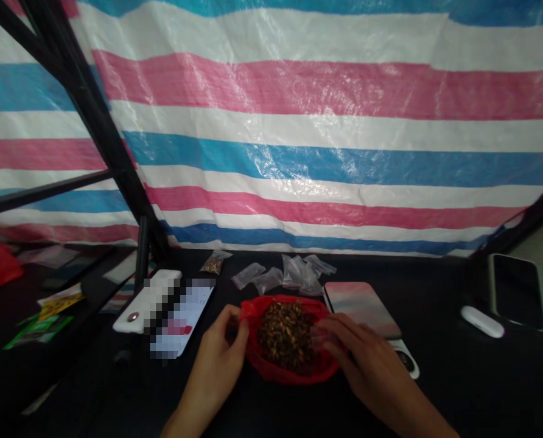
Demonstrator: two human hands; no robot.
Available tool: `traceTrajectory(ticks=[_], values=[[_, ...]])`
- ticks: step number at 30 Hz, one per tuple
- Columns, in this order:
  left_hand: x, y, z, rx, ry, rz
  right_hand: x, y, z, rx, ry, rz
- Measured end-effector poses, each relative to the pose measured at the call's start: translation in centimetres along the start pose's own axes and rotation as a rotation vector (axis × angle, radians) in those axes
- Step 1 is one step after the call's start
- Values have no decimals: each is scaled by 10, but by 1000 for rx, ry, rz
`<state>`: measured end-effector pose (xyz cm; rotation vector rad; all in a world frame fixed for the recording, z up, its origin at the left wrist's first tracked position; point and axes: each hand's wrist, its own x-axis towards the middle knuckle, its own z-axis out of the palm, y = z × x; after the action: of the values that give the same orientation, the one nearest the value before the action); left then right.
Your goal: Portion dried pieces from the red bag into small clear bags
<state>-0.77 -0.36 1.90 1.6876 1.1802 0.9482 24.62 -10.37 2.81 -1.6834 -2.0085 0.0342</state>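
Note:
A red plastic bag, its mouth spread wide, sits on the black table in front of me. Inside it lies a heap of small brown and yellowish dried pieces; their exact kind is unclear. My left hand pinches the bag's left rim between thumb and fingers. Over the right side of the bag, my right hand has its fingers drawn together on what looks like a small clear plastic bag, blurred and partly hidden. Behind the red bag lie several small clear bags. One small filled bag rests further left.
Left are a white device, a phone with a lit screen and green and yellow packets. A pinkish notebook-like item, a white case and a dark-screened phone lie right. Striped sheeting hangs behind.

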Motion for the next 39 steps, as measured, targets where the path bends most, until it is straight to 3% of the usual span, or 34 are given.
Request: traceTrajectory(ticks=[5,9,12,14,15,17,19,20,22,26,28,30,32,34,36,39], values=[[1,19,-2,-163,54,5,5,-1,13,41,-42,7],[0,32,-5,-183,146,10,12,7,4,188,133,-19],[-9,37,-6,-44,333,61,20,14,-8,197,249,-76],[-16,38,-5,155,484,188,28,18,-17,184,213,-115],[-18,38,-4,264,497,287,32,19,-21,174,166,-145],[-17,38,-2,458,309,499,41,19,-29,144,49,-189],[-9,40,0,593,-76,634,49,18,-33,119,-71,-230],[-3,42,1,647,-202,639,52,17,-33,114,-119,-250],[11,47,3,732,-301,590,56,15,-29,121,-183,-273],[43,50,6,695,-268,452,56,18,-15,105,-210,-258],[61,45,6,584,-179,383,54,22,-10,81,-212,-239],[81,38,3,598,-5,307,52,25,-8,68,-207,-231],[102,29,-1,845,184,180,51,27,-9,72,-191,-233],[121,19,-6,1092,284,50,51,27,-11,82,-167,-232],[137,10,-9,1189,278,-31,51,25,-12,92,-142,-224],[153,-2,-12,1186,175,-120,51,22,-12,98,-141,-216]])
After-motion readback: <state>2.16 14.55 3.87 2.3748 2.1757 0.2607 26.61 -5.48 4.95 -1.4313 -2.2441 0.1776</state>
